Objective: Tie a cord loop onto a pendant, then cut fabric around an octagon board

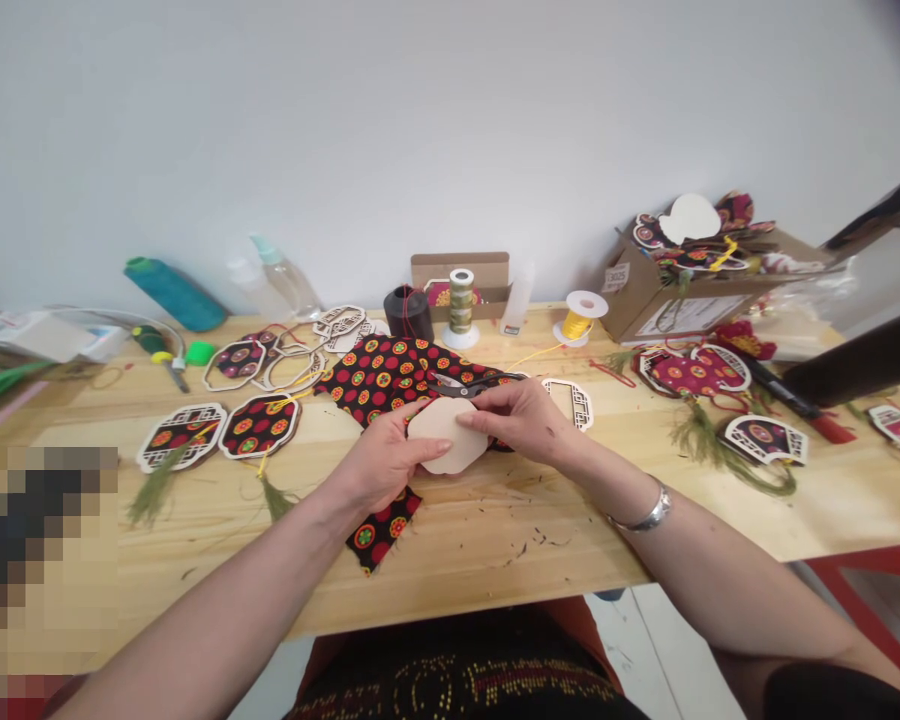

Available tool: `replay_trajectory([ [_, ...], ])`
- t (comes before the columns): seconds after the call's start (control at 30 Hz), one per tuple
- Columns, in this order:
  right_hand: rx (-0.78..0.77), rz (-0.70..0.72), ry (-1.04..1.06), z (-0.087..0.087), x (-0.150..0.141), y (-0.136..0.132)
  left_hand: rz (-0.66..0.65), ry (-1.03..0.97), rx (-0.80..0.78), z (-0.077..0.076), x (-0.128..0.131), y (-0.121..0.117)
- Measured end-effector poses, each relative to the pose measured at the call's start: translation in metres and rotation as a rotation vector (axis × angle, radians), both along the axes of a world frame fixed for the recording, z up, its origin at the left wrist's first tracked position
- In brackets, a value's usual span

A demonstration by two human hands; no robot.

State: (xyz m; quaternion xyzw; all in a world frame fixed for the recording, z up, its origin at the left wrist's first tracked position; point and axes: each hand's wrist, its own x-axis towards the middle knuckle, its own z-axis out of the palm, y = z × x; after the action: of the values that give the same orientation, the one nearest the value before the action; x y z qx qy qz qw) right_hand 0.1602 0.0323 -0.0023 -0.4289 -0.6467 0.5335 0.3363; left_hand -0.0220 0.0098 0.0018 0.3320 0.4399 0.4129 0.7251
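A pale, scallop-edged flat piece (450, 437) is held between my two hands over the table. My left hand (390, 450) grips its left side, thumb lying across the face. At its upper right edge, my right hand (521, 415) pinches it with thumb and fingers. Black cloth with red and yellow flower prints (379, 375) spreads behind the piece, and a smaller strip of the same print (382, 530) lies below my left hand. Dark-handled scissors (461, 391) rest on the cloth just beyond my fingers.
Finished tasselled ornaments (261, 425) lie at left, more (694, 370) at right. Along the wall stand a green thread spool (460, 305), a yellow cord spool (579, 318), a teal thread cone (176, 293) and a full cardboard box (675, 290). A black post (862, 350) rises at right.
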Motion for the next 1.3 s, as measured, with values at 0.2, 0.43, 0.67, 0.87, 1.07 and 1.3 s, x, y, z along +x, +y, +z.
replay_trajectory([
  [0.2, 0.017, -0.006, 0.002, 0.000, 0.002, 0.001, 0.010, 0.006, 0.027, -0.001, 0.000, 0.000],
  [0.43, -0.013, -0.015, 0.046, -0.004, 0.001, 0.004, 0.017, 0.037, 0.046, 0.000, -0.001, 0.000],
  [0.67, 0.319, -0.164, -0.449, 0.016, 0.026, 0.013, 0.032, 0.029, 0.058, 0.002, -0.008, 0.003],
  [0.87, 0.531, 0.078, -0.857, 0.021, 0.028, 0.005, 0.017, -0.027, 0.074, 0.006, -0.014, 0.007],
  [1.07, 0.622, 0.202, -1.049, 0.016, 0.019, -0.003, 0.015, -0.110, 0.030, 0.008, -0.018, 0.012],
  [1.3, 0.642, 0.175, -1.060, 0.018, 0.018, -0.005, -0.011, -0.195, -0.021, 0.009, -0.022, 0.013],
])
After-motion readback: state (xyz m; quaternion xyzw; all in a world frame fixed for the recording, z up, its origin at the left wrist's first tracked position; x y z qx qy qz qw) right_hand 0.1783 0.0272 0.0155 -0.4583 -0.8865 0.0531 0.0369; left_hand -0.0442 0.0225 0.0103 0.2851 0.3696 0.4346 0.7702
